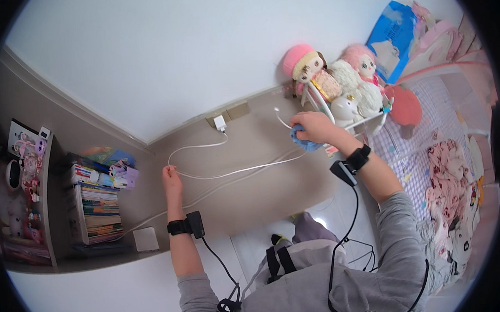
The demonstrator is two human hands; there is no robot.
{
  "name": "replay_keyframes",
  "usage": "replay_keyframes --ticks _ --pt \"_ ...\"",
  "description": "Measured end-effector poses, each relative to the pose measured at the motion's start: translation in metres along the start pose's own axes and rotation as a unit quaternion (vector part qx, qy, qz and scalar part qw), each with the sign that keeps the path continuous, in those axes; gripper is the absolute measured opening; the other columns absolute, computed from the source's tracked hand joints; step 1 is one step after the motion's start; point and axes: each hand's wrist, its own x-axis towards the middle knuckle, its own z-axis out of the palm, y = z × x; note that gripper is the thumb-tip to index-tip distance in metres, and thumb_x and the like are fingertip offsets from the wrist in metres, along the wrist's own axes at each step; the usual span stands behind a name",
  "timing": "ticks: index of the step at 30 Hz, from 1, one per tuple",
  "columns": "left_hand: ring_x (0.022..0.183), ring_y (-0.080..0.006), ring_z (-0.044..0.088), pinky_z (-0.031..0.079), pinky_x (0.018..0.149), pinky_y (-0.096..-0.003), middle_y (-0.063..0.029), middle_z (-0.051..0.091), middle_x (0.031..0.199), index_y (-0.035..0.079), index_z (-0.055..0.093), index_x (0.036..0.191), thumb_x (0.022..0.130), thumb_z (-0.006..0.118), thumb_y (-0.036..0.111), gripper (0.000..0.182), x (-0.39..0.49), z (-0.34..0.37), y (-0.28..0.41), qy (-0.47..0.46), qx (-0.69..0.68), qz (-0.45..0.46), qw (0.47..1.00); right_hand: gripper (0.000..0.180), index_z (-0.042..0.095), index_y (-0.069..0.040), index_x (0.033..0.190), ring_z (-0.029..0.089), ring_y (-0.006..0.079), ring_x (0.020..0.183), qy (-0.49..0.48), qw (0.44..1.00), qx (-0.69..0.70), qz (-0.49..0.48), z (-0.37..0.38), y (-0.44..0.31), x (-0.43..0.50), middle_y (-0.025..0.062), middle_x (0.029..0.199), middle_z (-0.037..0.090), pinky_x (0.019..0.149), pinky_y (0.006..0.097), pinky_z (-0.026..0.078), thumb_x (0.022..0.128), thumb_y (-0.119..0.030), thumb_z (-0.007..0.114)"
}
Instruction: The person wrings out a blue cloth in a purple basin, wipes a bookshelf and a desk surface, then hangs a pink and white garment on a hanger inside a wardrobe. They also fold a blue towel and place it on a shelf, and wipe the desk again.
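Observation:
A white charging cable (238,171) runs from a white charger plug (219,123) in the outlet strip, loops left to my left hand, then stretches across to my right hand. Thumb and fingers of my left hand (173,180) pinch the cable at the bend of that loop. In my right hand (315,127) is a bunched blue cloth (301,138), held at the cable's other stretch. Past it sticks out the cable's free end with a small white connector (276,109). How the cloth sits around the cable is hidden by my fingers.
Below is a grey-brown desktop (219,218), crossed by another pale cable (150,219). Stacked books (99,212) and a white paper pad (146,239) lie left, near a shelf of toys. Dolls (313,71) in a white rack stand right, beside a bed with clothes (446,189).

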Motion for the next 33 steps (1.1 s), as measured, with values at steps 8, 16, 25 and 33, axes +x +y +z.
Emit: replay_keyframes --ticks 8,16,25,33 --pt "0.075 -0.0157 0.052 0.044 0.07 -0.0313 -0.0057 0.057 0.083 0.003 0.055 0.1 0.099 0.048 0.021 0.019 0.046 -0.005 -0.043 0.081 0.115 0.07 0.988 0.017 0.059 -0.014 0.092 0.065 0.0287 0.078 0.012 0.991 -0.13 -0.002 0.052 0.05 0.116 0.0068 0.095 0.057 0.063 0.0423 0.052 0.076 -0.015 0.064" --pt "0.073 -0.0163 0.051 0.044 0.07 -0.0326 -0.006 0.056 0.079 0.003 0.057 0.103 0.097 0.053 0.024 0.022 0.073 0.04 -0.074 0.108 0.14 -0.001 0.984 0.024 0.059 -0.012 0.098 0.066 0.0263 0.078 0.094 0.973 -0.207 0.041 0.12 0.101 0.168 0.0089 0.097 0.057 0.065 0.0386 0.054 0.075 -0.012 0.066" --pt "0.072 -0.0152 0.052 0.045 0.068 -0.0316 -0.0072 0.056 0.079 -0.003 0.052 0.108 0.087 0.067 0.02 0.035 0.034 0.058 -0.096 0.076 0.11 -0.031 0.99 0.028 0.048 -0.004 0.103 0.062 0.0322 0.083 0.194 0.958 0.174 0.124 0.073 0.073 0.065 0.0148 0.101 0.057 0.07 0.041 0.049 0.087 -0.017 0.066" --pt "0.067 -0.0158 0.052 0.045 0.065 -0.0324 -0.0036 0.053 0.073 0.001 0.048 0.113 0.081 0.072 0.016 0.043 -0.07 0.049 -0.124 -0.006 0.163 -0.065 0.984 0.024 0.046 -0.004 0.106 0.057 0.0325 0.099 0.232 0.916 0.242 0.22 0.128 0.016 -0.077 0.0162 0.107 0.055 0.084 0.0388 0.045 0.09 -0.01 0.063"
